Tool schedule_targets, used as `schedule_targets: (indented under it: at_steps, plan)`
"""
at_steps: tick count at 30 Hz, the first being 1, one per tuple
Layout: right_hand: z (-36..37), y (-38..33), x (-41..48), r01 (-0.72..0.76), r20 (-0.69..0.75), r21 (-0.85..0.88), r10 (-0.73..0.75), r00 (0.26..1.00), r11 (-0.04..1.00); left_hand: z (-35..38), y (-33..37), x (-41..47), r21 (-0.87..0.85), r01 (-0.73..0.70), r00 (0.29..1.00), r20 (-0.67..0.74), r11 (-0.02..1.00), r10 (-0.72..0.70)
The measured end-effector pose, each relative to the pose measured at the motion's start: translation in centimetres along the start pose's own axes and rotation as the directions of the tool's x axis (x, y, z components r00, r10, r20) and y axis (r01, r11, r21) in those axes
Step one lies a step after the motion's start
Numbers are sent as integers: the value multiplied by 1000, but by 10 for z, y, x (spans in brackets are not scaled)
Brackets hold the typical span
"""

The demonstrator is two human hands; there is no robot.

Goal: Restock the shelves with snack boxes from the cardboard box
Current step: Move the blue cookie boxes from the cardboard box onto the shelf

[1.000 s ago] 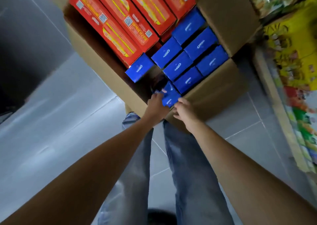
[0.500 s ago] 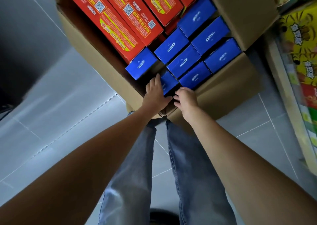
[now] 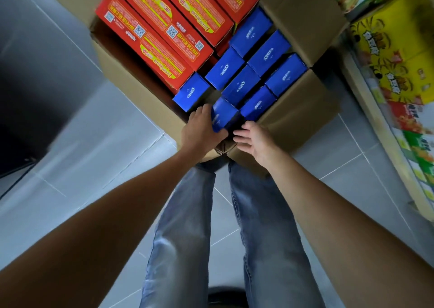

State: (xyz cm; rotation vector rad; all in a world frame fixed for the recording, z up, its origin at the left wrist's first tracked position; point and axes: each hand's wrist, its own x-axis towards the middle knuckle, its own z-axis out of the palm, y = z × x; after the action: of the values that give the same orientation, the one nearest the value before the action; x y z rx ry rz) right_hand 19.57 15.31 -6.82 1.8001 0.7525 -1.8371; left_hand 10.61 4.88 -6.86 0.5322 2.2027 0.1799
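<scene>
An open cardboard box (image 3: 298,115) stands on the floor in front of me, packed with several blue Oreo boxes (image 3: 240,85) and long red snack boxes (image 3: 150,47). My left hand (image 3: 202,131) grips the nearest blue Oreo box (image 3: 222,115) at the box's near corner, fingers along its left side and thumb under its near end. My right hand (image 3: 254,141) hovers just right of that box with fingers spread, touching nothing I can see.
Shelves (image 3: 380,124) on the right hold yellow snack cartons (image 3: 394,56) and red and green packs lower down. Grey tiled floor (image 3: 77,157) spreads to the left. My legs in jeans (image 3: 187,225) stand right below the cardboard box.
My left hand has closed round the near blue box. My right hand has come off it and drawn back, its fingers now spread.
</scene>
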Motion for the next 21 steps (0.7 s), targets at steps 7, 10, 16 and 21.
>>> schedule_targets:
  at_steps: [7, 10, 16, 21]
  plan:
    - [-17, -30, -104, 29, 26, 17, -30, 999, 999, -100, 43, -73, 185, -303, 952, 14, 935, 305]
    - [-23, -50, -159, 59, 12, 76, -61, 998, 995, -150, 72, -102, 299, -478, 873, 54, 826, 485]
    - [-34, -81, -274, 142, -23, 126, -140, 990, 982, -242, 113, -146, 424, -818, 491, 164, 388, 855]
    - [-50, -109, -361, 280, -139, 294, -249, 959, 914, -324, 160, -165, 438, -898, 111, 331, -49, 937]
